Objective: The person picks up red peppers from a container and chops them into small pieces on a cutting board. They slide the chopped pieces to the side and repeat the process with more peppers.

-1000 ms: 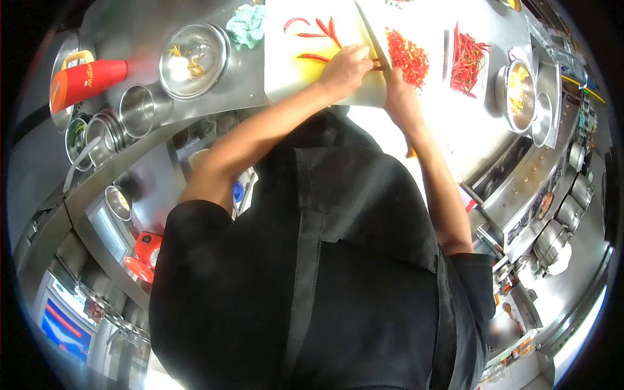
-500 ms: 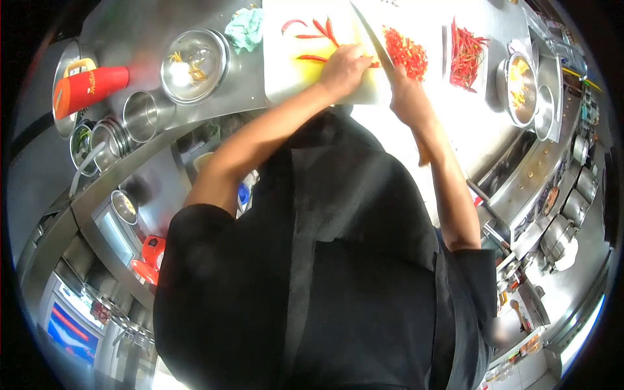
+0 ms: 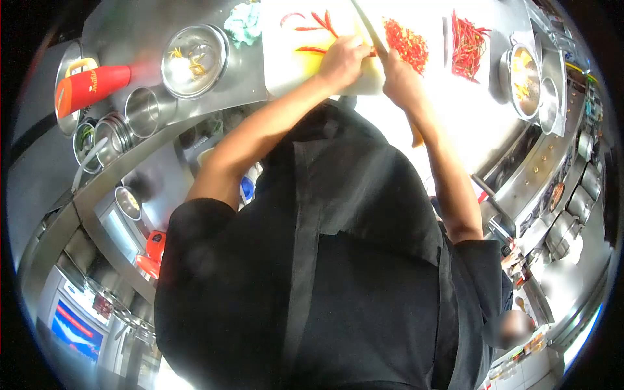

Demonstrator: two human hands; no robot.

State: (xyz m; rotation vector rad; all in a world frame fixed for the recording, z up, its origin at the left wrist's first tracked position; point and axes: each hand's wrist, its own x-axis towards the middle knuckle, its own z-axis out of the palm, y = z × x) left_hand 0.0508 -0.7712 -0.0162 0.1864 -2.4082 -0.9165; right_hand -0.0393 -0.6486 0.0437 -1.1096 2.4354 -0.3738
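On the white cutting board (image 3: 281, 73), my left hand (image 3: 344, 64) has its fingers closed on a red chili, whose cut end shows beside the knife. My right hand (image 3: 404, 81) is wrapped around the handle of a large kitchen knife (image 3: 369, 25). The blade points up and to the left, close to the left fingertips. Several whole red chilies (image 3: 318, 23) and another red chili (image 3: 311, 49) lie left of the blade. To its right is a heap of chopped red chilies (image 3: 406, 45).
Thin red chilies (image 3: 468, 49) lie right of the board. A metal bowl (image 3: 194, 84) and a teal cloth (image 3: 243, 25) are on the left, near a red bottle (image 3: 97, 88). Another bowl of yellow pieces (image 3: 522, 78) stands right. A person (image 3: 510, 328) is behind at lower right.
The view has shifted slightly. Both hands stay at the board with chili and knife, the blade still close to the left fingers. The person at lower right shows more.
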